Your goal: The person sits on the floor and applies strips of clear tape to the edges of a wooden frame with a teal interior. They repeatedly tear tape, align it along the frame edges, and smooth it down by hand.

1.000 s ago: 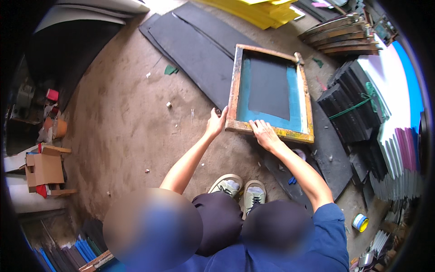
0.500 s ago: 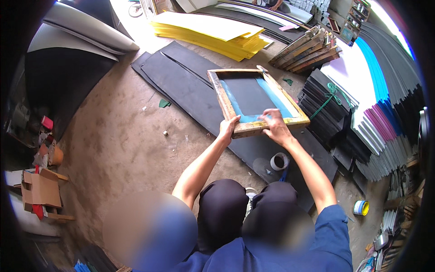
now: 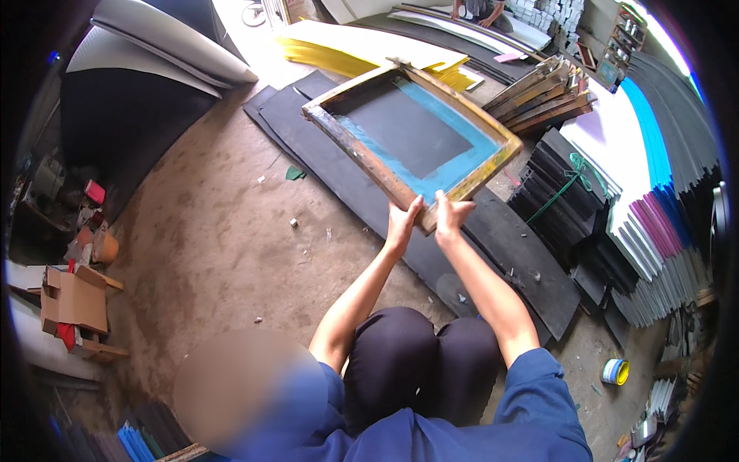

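My left hand (image 3: 403,224) and my right hand (image 3: 451,216) are close together, closed on either side of the near corner of a wooden screen-printing frame (image 3: 365,162). I hold it tilted, up off the floor. Its mesh (image 3: 416,127) looks dark in the middle, with a light-blue border along the wood. The wood is worn and stained, yellowish on the right side. Beneath the frame lie long black sheets (image 3: 308,165) on the floor. My right forearm covers part of these sheets.
Stacked yellow sheets (image 3: 308,50) lie beyond the frame. Right of them stand leaning wooden frames (image 3: 546,92) and a black bundle tied with green string (image 3: 550,181). A yellow-and-blue can (image 3: 615,372) is at right, a cardboard box (image 3: 79,300) at left. Another person (image 3: 486,15) works far back.
The screen-printing frame has turned, so a corner now points toward me. My right hand has moved left to that corner beside my left hand. The tape roll has gone from sight.
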A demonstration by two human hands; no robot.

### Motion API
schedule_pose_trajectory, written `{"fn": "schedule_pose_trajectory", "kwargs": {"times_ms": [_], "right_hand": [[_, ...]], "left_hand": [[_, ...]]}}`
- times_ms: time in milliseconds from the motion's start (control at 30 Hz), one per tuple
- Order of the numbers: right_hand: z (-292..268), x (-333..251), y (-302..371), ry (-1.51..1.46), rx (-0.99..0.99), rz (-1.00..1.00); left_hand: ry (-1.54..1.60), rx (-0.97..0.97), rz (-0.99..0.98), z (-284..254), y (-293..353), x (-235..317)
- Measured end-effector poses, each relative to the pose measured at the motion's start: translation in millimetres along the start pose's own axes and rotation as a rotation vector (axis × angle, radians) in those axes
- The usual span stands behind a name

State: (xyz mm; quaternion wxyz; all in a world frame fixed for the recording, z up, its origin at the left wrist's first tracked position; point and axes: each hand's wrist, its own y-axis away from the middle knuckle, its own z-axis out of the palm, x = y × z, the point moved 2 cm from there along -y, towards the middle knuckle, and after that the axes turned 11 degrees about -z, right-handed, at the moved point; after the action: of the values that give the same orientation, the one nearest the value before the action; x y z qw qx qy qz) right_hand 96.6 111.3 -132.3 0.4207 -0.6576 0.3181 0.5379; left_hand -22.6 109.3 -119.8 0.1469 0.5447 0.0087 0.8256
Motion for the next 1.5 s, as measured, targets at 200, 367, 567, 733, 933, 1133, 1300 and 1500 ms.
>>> {"fn": "schedule_pose_trajectory", "kwargs": {"times_ms": [200, 367, 567, 733, 933, 1133, 1300, 1500], "right_hand": [[-46.0, 6.2, -31.4, 0.006, -0.250, -0.126], [-86.9, 73.2, -80.5, 0.141, -0.396, -0.255], [-78.2, 137.8, -99.3, 0.134, -0.615, -0.166], [-88.4, 192.7, -112.4, 0.238, -0.670, -0.084], [-79.1, 204.8, -113.4, 0.737, -0.615, -0.632], [-64.2, 160.4, -32.6, 0.727, -1.161, -0.819], [-72.0, 154.8, -41.0, 0.713, -1.143, -0.782], [-114.3, 157.6, -51.7, 0.741, -1.160, -0.620]], "left_hand": [[0.138, 0.265, -0.360, -72.2, -66.4, -2.8], [0.072, 0.228, -0.593, -73.3, -45.6, -90.5], [0.218, 0.271, -0.483, -80.5, -46.9, -158.0], [-0.042, 0.294, -0.775, -80.1, -45.2, -172.4], [-0.998, -0.133, -0.282, -126.2, -55.1, -145.0], [-1.641, -0.168, 0.453, -123.3, -72.0, -116.1], [-1.612, -0.255, 0.488, -125.8, -79.8, -119.7], [-1.494, -0.392, 0.409, -99.3, -53.6, -141.0]]}}
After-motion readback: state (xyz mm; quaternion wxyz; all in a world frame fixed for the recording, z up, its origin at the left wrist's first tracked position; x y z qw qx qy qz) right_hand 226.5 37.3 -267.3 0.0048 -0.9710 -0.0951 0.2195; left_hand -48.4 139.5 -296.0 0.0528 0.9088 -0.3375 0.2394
